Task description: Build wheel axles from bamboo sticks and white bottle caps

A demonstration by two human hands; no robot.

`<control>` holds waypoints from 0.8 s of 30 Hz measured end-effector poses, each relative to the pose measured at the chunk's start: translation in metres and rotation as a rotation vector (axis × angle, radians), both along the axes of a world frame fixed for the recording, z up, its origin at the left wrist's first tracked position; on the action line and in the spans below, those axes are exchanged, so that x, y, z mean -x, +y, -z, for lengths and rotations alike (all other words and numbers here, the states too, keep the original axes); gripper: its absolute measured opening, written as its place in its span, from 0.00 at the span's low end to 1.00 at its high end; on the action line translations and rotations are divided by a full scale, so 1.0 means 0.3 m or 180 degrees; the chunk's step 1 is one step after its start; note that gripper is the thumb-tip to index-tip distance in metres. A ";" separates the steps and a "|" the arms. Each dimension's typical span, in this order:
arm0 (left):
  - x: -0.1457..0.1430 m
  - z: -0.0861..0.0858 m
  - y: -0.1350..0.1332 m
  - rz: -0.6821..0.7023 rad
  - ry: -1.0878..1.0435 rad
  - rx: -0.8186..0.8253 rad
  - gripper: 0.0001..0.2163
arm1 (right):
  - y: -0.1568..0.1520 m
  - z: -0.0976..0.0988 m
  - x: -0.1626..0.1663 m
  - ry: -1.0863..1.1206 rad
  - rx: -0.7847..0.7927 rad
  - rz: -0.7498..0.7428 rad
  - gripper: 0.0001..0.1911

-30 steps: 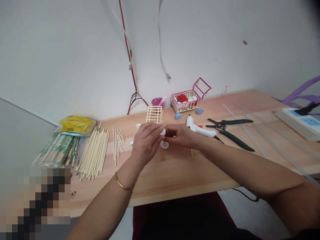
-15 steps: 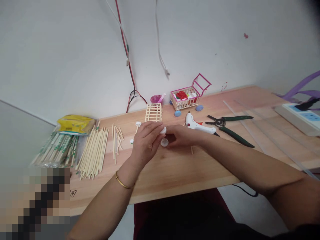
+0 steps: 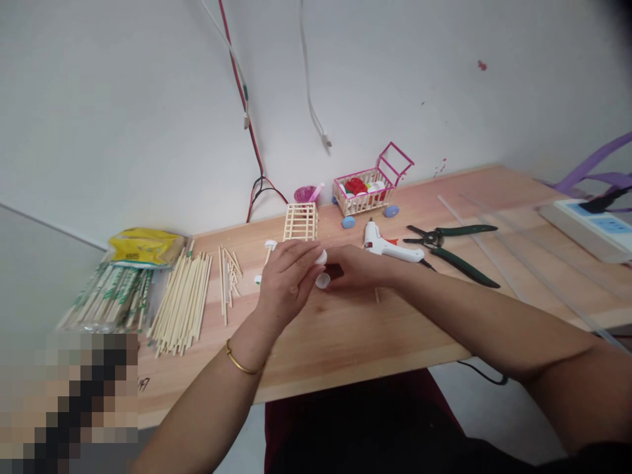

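My left hand (image 3: 286, 280) is closed with its fingers pinching a white bottle cap (image 3: 321, 257). My right hand (image 3: 353, 266) meets it from the right, its fingers curled against a second white bottle cap (image 3: 322, 281) just below. Part of the right fingers lies behind the left hand, and whether a stick joins the two caps is hidden. Left of my hands, another white cap (image 3: 270, 244) sits on a thin stick, partly covered. Beyond them stands a small lattice frame (image 3: 301, 222) of pale sticks.
Right of my hands lie a white glue gun (image 3: 390, 247) and green-handled wire strippers (image 3: 444, 238). A miniature cart (image 3: 363, 194) with blue wheels stands near the wall. Loose sticks (image 3: 182, 303), a yellow packet (image 3: 143, 248) and a power strip (image 3: 592, 224) flank the work area; clear rods (image 3: 486, 243) lie rightward.
The view has shifted slightly. Both hands keep almost the same pose around the white caps, and nothing has been let go.
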State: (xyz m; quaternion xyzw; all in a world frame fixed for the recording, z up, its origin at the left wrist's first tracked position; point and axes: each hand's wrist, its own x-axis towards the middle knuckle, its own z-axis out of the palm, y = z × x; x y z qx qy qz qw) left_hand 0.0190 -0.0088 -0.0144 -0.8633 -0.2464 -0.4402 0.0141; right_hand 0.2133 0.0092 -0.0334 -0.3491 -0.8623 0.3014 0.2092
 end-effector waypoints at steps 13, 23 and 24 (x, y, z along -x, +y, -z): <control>-0.001 -0.005 0.001 0.0027 -0.0002 -0.0040 0.14 | -0.002 -0.005 -0.001 -0.0094 0.0185 0.0060 0.09; 0.000 -0.005 0.001 0.0065 -0.0032 -0.0046 0.15 | -0.008 -0.010 -0.001 -0.0052 0.0260 0.0104 0.10; -0.001 -0.005 0.001 0.0069 -0.0033 -0.0052 0.15 | -0.008 -0.011 -0.001 -0.0048 0.0258 0.0107 0.10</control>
